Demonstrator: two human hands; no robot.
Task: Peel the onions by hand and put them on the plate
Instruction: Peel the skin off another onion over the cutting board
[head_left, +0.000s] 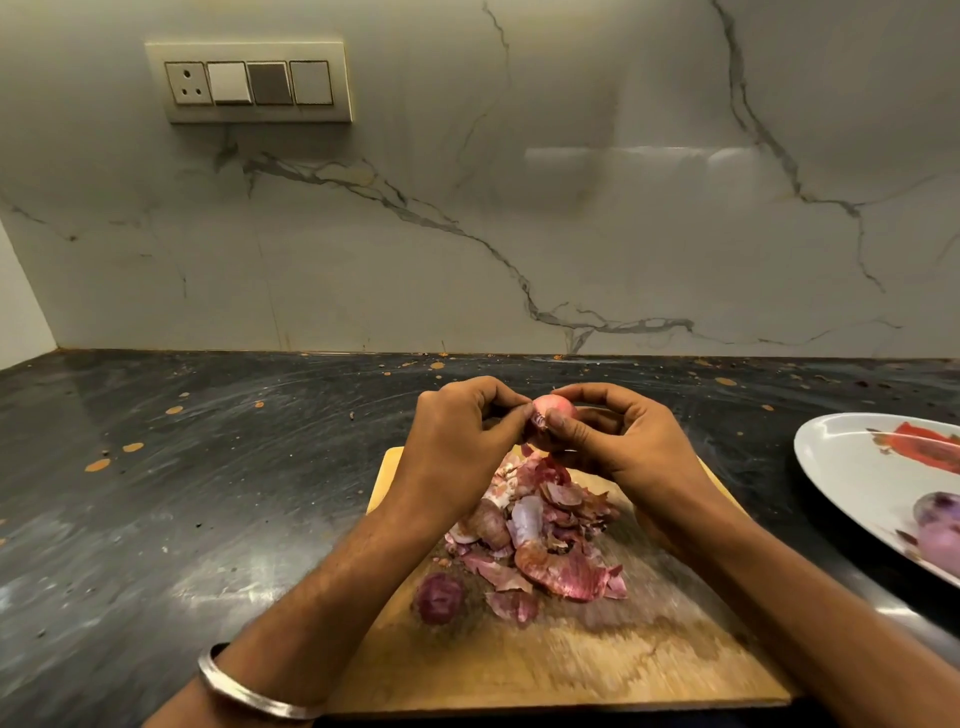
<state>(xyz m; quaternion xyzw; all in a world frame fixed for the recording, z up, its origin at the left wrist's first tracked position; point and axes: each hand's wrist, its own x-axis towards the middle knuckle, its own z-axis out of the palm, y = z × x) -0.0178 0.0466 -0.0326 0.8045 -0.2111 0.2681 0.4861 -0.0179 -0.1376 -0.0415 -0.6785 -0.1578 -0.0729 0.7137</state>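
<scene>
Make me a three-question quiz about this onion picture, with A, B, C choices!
1. Where is the pile of onion skins?
A. on the wooden cutting board
B. on the plate
C. on the wall

2. What colour is the plate?
A. black
B. mostly white
C. green

3. What are the left hand and right hand doing?
A. resting flat
B. holding one onion together
C. washing

Answers: 1 A, the skins lie heaped on the board. 2 B, white with a red pattern. 3 B, both hands' fingers pinch the onion.
</scene>
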